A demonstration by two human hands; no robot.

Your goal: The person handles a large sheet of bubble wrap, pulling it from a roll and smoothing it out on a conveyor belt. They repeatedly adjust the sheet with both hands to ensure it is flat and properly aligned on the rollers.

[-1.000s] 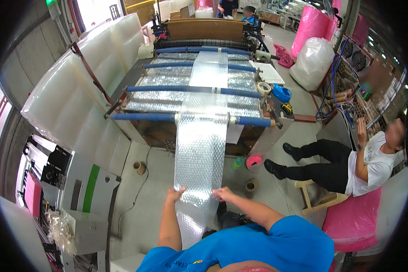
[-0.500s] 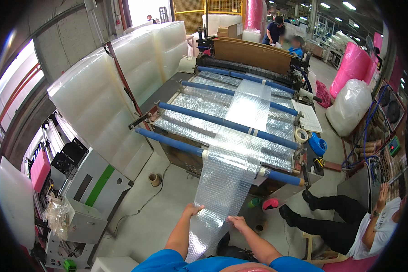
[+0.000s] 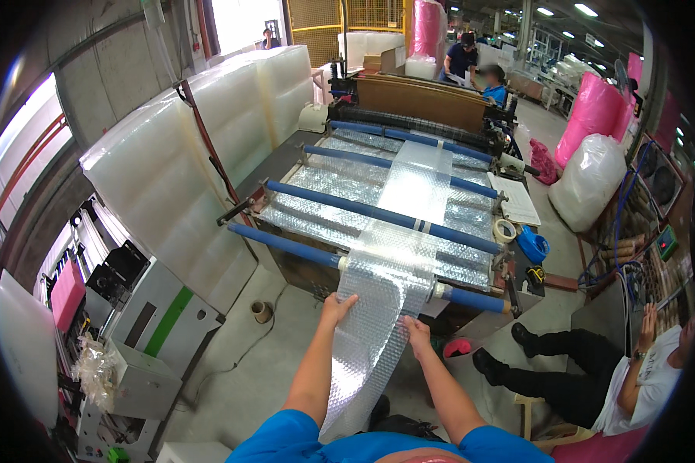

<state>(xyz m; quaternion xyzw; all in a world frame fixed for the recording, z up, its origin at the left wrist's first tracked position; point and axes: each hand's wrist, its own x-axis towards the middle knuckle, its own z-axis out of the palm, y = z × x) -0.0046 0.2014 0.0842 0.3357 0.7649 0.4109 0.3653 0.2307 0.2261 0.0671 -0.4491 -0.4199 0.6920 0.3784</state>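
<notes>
A long strip of clear bubble wrap (image 3: 372, 339) runs over the blue rollers of a flat machine and hangs down toward my body. My left hand (image 3: 338, 310) pinches its left edge just below the front blue roller (image 3: 286, 241). On the opposite edge, slightly lower, my right hand (image 3: 417, 336) is closed on the wrap, its thumb on top. Between both hands the strip lies fairly flat and shiny; its lower end passes out of sight by my blue shirt. Part of my fingers is hidden under the wrap.
Tall wrapped white stacks (image 3: 201, 131) flank the machine's left side. A tape roll (image 3: 505, 231), a blue ring-shaped item (image 3: 533, 245) and a tape measure (image 3: 536, 275) sit on its right side. A seated person's legs (image 3: 556, 359) stretch in from the right. A cardboard core (image 3: 261, 311) stands on the floor.
Both my hands have moved forward along the bubble wrap, closer to the front roller, and my arms are more stretched out. The view has shifted slightly.
</notes>
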